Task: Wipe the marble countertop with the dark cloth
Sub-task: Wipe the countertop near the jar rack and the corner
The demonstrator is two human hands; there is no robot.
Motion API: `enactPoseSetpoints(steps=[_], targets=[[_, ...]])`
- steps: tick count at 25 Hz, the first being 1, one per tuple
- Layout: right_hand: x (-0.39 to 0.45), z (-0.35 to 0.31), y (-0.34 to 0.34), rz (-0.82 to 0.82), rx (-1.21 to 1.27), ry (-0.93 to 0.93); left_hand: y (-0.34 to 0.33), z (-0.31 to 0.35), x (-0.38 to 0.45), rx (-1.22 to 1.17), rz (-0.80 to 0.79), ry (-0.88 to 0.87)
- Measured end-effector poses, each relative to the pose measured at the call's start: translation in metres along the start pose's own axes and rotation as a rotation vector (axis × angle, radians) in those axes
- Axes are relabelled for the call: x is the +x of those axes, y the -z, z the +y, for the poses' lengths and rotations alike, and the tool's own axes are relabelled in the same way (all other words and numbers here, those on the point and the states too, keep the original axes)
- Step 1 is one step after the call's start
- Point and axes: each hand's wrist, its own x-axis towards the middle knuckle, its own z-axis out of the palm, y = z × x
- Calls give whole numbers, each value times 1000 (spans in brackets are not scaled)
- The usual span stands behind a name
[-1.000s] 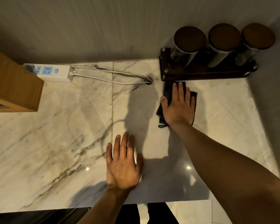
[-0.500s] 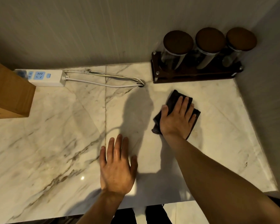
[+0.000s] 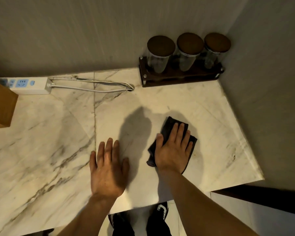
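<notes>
The dark cloth (image 3: pixel 167 126) is lying flat on the marble tabletop (image 3: pixel 211 116), its long axis running from the near edge up and slightly right toward the jar rack (image 3: pixel 179 79) at the back wall. It is sitting directly under the right hand (image 3: pixel 173 150), whose grip is lying open, fingers spread, pressing down on the cloth rather than clutching it; cloth corners are poking out beyond the fingertips and beside the thumb. The cloth is looking black, folded and slightly rumpled. The left hand (image 3: pixel 107 169) is resting open and empty, palm down, just beside it on the tabletop.
</notes>
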Motion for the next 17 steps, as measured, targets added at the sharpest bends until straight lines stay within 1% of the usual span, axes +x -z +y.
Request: enactPoseSetpoints(steps=[6, 9, 12, 15, 17], targets=[[-37, 23, 1, 3, 5, 33, 3, 6, 2, 29, -76, 33], [-51, 38, 6, 17, 10, 94, 5, 10, 1, 71, -120, 26], [-58, 60, 12, 2, -29, 251, 11, 13, -1, 44, -98, 27], [-53, 86, 21, -44, -95, 439, 17, 21, -2, 16, -50, -12], [-45, 103, 27, -75, -130, 572, 18, 29, -1, -17, -55, -40]])
